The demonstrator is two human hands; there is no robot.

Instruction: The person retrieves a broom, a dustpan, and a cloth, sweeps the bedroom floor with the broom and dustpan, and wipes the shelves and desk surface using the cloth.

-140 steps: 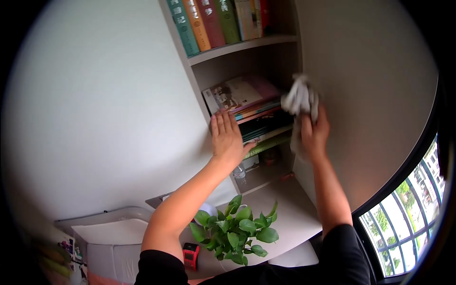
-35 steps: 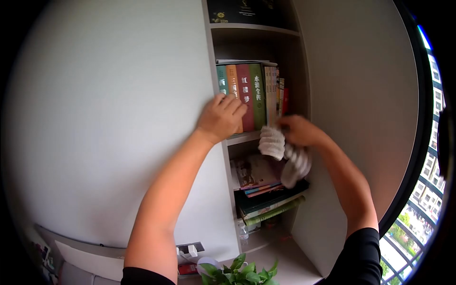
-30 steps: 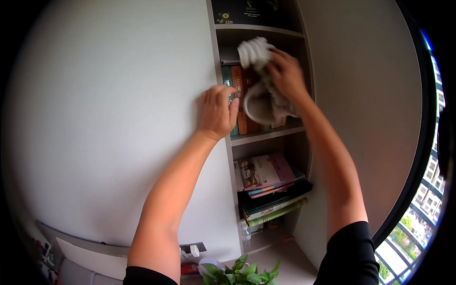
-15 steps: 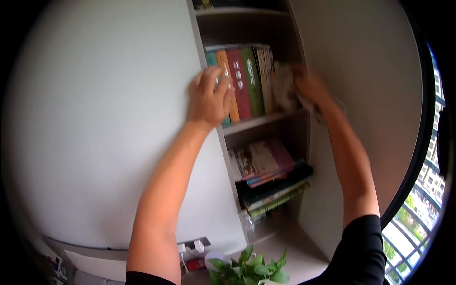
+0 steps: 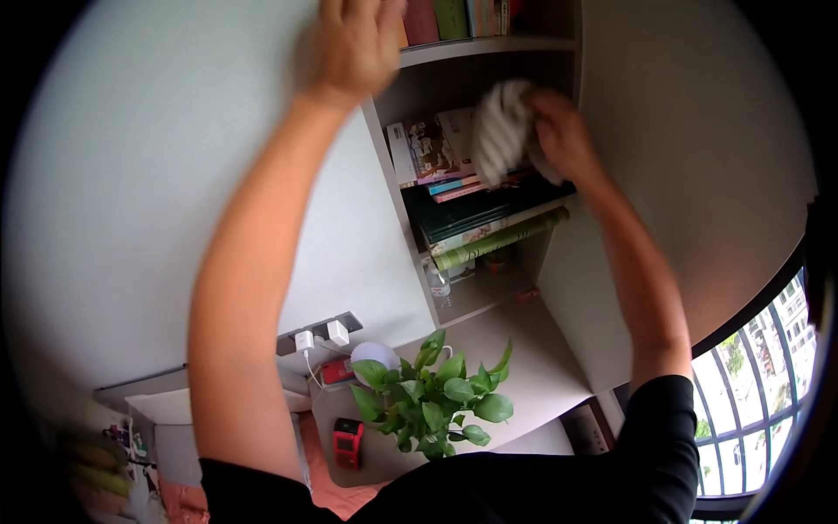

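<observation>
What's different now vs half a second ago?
The right hand moved the cloth down from the right end of the upright books to the stacked books below; contact unclear. The view tipped downward, showing more of the plant. Nothing visibly grabbed or released. Unchanged: cloth in right hand, left hand near the upright books, stacked books in place.

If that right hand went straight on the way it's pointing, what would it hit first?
Past the striped cloth it holds, the right hand would likely meet the shelf board under the upright books; depth is unclear, so the back wall might come first.
</observation>
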